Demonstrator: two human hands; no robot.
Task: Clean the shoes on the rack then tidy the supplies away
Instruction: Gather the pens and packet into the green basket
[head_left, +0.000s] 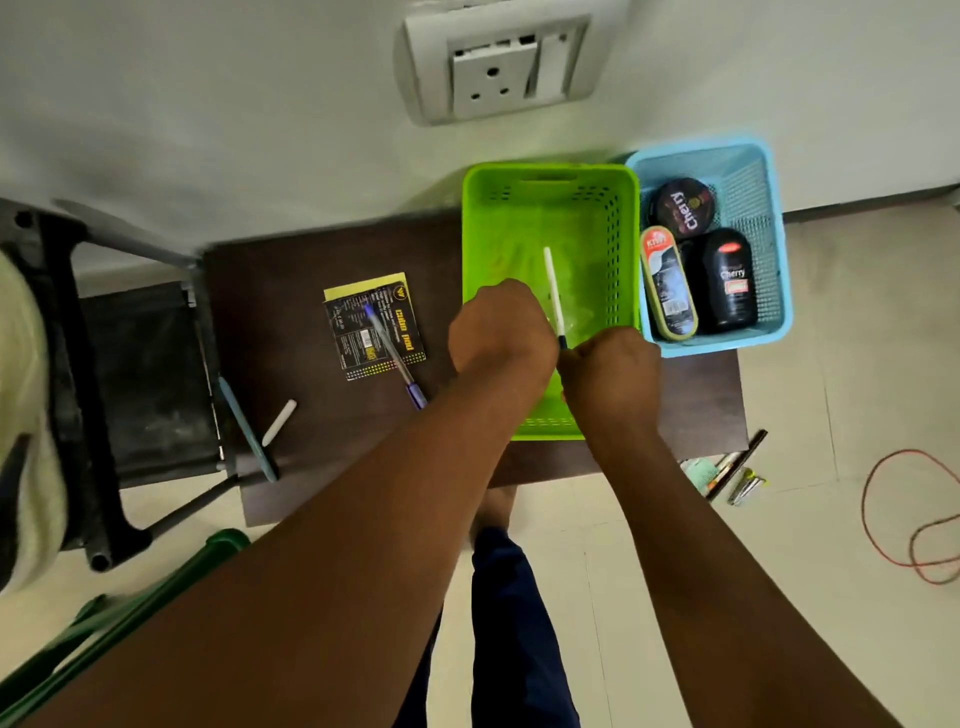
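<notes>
We see both hands from the back only, so the fingers are hidden: the left hand (501, 332) is curled with knuckles up over the green basket (621, 223), and we cannot tell what, if anything, it grips; the right hand (613, 376) is curled just at its 4 o'clock, and the white pen (552, 288) rises from the gap between the two fists, its dark lower end vanishing at the right hand, so that hand appears to grip it though the contact itself is masked. Both forearms cover the near rim of the green basket and part of the dark worktop (291, 291). Touching the green basket at 3 o'clock, the blue basket (769, 244) holds the round polish tin (683, 207), the shoe sponge case (667, 283) and the black polish bottle (724, 280). On the worktop at 9 o'clock from the hands lies a notepad (376, 327) with a blue pen (395, 356) across it; further toward 8 o'clock lies a white cap (279, 422). A shoe rack (67, 322) is cut off at the left edge. On the floor at 4 o'clock lie small tools (735, 470), blurred, and a red cord (914, 514).
</notes>
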